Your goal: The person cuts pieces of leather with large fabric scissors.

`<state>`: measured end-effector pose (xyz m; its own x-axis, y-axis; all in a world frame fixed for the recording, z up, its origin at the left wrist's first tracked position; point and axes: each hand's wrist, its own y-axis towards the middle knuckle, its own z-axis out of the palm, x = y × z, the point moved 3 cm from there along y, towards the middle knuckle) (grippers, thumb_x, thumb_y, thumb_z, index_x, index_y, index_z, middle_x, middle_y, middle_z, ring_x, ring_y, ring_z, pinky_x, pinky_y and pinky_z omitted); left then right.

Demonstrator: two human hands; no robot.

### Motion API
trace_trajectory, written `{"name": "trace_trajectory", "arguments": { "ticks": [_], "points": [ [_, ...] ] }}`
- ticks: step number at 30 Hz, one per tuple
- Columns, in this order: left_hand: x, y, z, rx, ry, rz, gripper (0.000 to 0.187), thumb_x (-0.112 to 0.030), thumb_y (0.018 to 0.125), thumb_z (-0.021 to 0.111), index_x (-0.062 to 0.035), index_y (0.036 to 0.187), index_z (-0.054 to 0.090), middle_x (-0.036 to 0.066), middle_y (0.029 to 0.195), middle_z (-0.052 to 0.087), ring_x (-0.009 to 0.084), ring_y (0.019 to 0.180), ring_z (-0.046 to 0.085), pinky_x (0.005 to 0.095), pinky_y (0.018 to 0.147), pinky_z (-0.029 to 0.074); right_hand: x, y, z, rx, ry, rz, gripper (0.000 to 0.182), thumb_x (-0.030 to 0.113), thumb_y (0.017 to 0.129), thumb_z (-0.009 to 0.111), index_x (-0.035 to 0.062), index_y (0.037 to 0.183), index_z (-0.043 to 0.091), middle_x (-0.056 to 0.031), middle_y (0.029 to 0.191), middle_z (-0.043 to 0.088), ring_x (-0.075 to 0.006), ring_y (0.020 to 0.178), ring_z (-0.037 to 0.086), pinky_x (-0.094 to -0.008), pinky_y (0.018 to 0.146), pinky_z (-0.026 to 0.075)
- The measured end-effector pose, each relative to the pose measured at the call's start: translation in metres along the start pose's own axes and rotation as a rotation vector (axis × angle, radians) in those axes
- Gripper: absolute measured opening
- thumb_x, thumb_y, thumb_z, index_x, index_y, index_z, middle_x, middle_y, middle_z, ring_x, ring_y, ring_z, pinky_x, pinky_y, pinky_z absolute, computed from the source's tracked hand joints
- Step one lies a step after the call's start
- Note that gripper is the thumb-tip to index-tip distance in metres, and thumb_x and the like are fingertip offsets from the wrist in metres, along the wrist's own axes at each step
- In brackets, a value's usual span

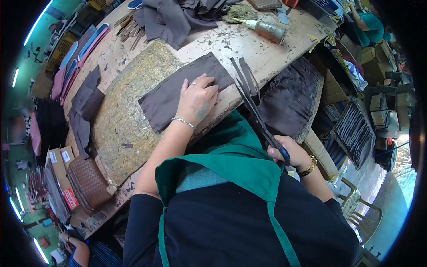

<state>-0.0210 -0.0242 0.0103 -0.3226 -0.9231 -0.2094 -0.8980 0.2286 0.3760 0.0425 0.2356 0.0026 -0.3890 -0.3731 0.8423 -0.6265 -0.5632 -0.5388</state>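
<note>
My left hand [199, 99] lies on top of a dark brown rectangular piece of fabric [165, 101], its fingers slightly bent and pressing it against the table. In my right hand [294, 153], off the table's front edge, is a pair of scissors [262, 124] with dark handles. The long blades point up and left, their tips close to the right end of the fabric. Narrow dark strips [245, 75] lie beside the tips, partly over the edge.
A tan, glue-crusted board [129, 102] covers much of the worktable [218, 38]. Crumpled dark fabric [171, 20] and a glue bottle [269, 31] lie at the back. A woven brown leather piece [89, 184] sits left. Another board with dark pieces [291, 100] stands right, and a co-worker [369, 26] is beyond.
</note>
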Motion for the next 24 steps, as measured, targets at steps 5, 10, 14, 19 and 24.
{"name": "trace_trajectory", "arguments": {
  "ticks": [5,10,14,19,24],
  "points": [
    [0.002,-0.009,0.005,-0.104,-0.134,-0.012,0.010,-0.016,0.076,0.060,-0.0126,0.084,0.062,0.002,0.094,0.059,0.0201,0.100,0.055,0.0514,0.083,0.043,-0.005,-0.012,-0.006,-0.009,-0.167,-0.044,0.050,0.052,0.070,0.065,0.0051,0.067,0.050,0.0004,0.055,0.048,-0.0056,0.049,0.045,-0.0208,0.045,0.037],
    [0.000,-0.011,0.005,-0.116,-0.143,0.005,0.012,-0.015,0.076,0.061,-0.0126,0.087,0.063,0.002,0.096,0.059,0.0202,0.102,0.054,0.0514,0.085,0.041,0.004,0.001,0.005,-0.001,-0.110,-0.032,0.046,0.048,0.073,0.065,0.0043,0.068,0.050,0.0006,0.055,0.048,-0.0063,0.048,0.044,-0.0218,0.044,0.037],
    [0.000,-0.013,0.004,-0.083,-0.158,0.010,0.014,-0.016,0.077,0.060,-0.0131,0.090,0.063,0.002,0.098,0.059,0.0202,0.103,0.054,0.0515,0.087,0.039,0.014,0.022,0.015,-0.016,-0.018,-0.005,0.047,0.051,0.072,0.063,0.0060,0.073,0.049,0.0014,0.055,0.048,-0.0056,0.048,0.045,-0.0200,0.044,0.038],
    [0.001,-0.014,0.005,-0.082,-0.162,0.014,0.015,-0.016,0.077,0.060,-0.0131,0.092,0.063,0.002,0.099,0.058,0.0203,0.104,0.054,0.0514,0.087,0.039,0.024,0.028,0.019,-0.029,-0.033,0.024,0.054,0.059,0.069,0.061,0.0078,0.075,0.047,0.0021,0.055,0.047,-0.0047,0.048,0.045,-0.0182,0.043,0.037],
    [0.002,-0.015,0.006,-0.096,-0.177,0.020,0.015,-0.015,0.077,0.060,-0.0129,0.092,0.062,0.003,0.100,0.058,0.0204,0.104,0.054,0.0512,0.087,0.039,0.018,0.026,0.018,-0.037,-0.017,0.020,0.055,0.061,0.069,0.060,0.0078,0.074,0.047,0.0019,0.054,0.048,-0.0048,0.047,0.045,-0.0185,0.042,0.037]
  ]
}}
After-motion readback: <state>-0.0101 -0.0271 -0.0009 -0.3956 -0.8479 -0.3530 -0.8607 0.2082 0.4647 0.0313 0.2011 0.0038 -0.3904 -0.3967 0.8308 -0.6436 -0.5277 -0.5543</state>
